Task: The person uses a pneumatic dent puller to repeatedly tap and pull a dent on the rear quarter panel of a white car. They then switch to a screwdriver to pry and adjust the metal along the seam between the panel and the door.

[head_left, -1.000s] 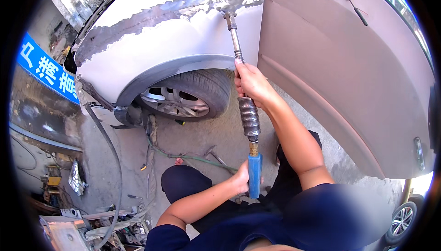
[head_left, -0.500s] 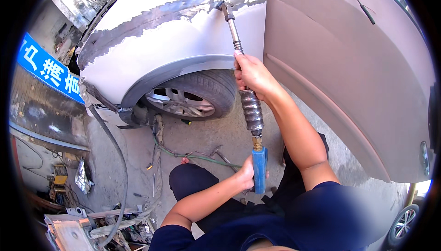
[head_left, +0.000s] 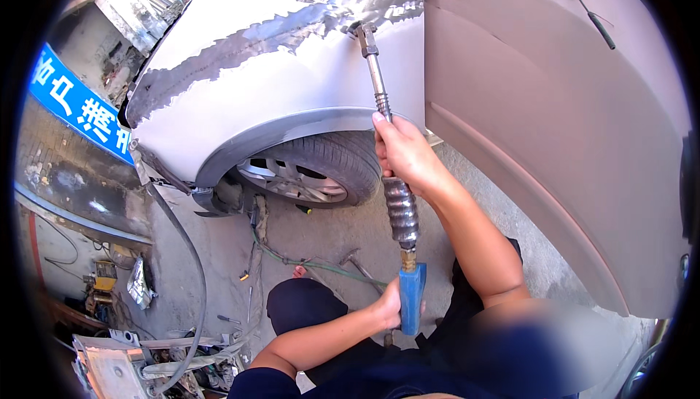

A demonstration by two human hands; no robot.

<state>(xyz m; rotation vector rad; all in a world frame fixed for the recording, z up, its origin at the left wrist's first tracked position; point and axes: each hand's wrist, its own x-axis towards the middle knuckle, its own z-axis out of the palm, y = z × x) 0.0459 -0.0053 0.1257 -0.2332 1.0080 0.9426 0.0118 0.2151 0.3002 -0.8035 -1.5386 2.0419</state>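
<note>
Nearest: left hand wrapped round the blue handle, at the near end of the long tool. Next up, a brass fitting, then a ribbed metal section. Right hand closed about the metal shaft just above the ribs, thumb pointing up along it.

Tool slants up to the pale fender; its head is at the lower edge of the bare-metal band. Whether it is fast to the panel or only resting there, cannot tell from this angle.

Handling, my judgement: line both hands up with the shaft, seat the head firmly before loading the handle, avoid sideways twist that might skid it onto paint. Best hold clear of the ribs, in case they slide.

Farther: tyre beneath the arch; on the floor, a hammer and green hose.
</note>
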